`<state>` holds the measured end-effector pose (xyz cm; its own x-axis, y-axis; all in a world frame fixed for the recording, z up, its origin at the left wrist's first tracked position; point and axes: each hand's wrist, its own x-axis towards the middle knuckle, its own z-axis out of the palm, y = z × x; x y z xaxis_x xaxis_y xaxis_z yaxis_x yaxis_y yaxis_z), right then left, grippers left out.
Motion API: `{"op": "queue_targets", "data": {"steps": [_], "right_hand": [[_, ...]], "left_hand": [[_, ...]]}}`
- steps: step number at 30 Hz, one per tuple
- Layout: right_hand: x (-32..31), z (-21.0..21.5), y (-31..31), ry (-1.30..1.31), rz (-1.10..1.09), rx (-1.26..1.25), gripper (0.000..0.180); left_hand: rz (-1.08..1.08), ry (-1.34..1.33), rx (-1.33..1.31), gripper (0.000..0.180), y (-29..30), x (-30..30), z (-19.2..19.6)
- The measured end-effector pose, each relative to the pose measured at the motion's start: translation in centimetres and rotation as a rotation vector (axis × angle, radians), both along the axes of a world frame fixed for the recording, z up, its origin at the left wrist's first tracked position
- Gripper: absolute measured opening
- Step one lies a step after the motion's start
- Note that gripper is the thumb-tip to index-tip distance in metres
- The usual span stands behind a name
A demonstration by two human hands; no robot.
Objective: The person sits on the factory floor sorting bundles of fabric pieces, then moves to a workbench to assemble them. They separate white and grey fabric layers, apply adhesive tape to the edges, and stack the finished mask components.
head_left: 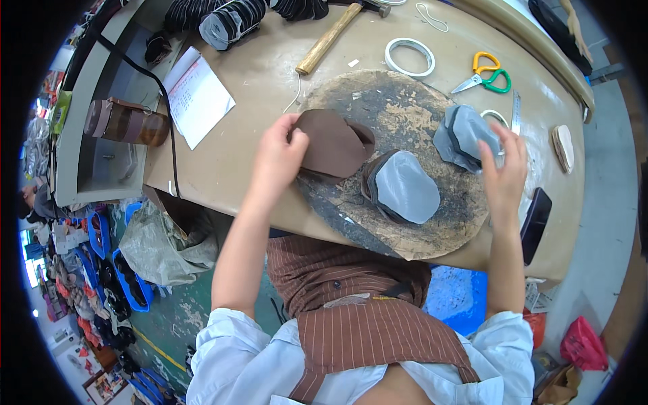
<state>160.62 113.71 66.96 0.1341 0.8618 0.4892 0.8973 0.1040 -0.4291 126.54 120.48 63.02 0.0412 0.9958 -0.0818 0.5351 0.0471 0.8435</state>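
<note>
Brown piece [334, 143] pinched in left hand [277, 158] fingers; right hand [503, 172] on grey stack [466, 135].

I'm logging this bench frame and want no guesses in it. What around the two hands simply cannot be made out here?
- Head view: how many grey pieces are stacked; the right hand covers their edge.
- Underside of the brown piece, and the left hand fingertips beneath it.
- Hammer head: cut off by the top edge.
- Print on the paper sheet: too small.
- Bins at the left rim: blurred, bent.
</note>
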Motion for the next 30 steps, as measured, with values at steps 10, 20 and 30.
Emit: {"op": "queue_targets", "data": {"steps": [10,20,30], "right_hand": [[-6.3,-0.2,-3.8,0.254,0.245,-0.557,0.036],[-4.6,-1.5,-5.5,0.534,0.327,-0.396,0.015],[-1.4,0.0,-6.1,0.947,0.215,-0.14,0.021]], "left_hand": [[0.083,0.151,0.378,0.032,-4.1,4.4,2.8],[-0.265,-0.627,-0.507,0.031,-6.6,6.6,2.5],[-0.088,-0.672,-0.205,0.025,-6.7,5.7,6.9]]}}
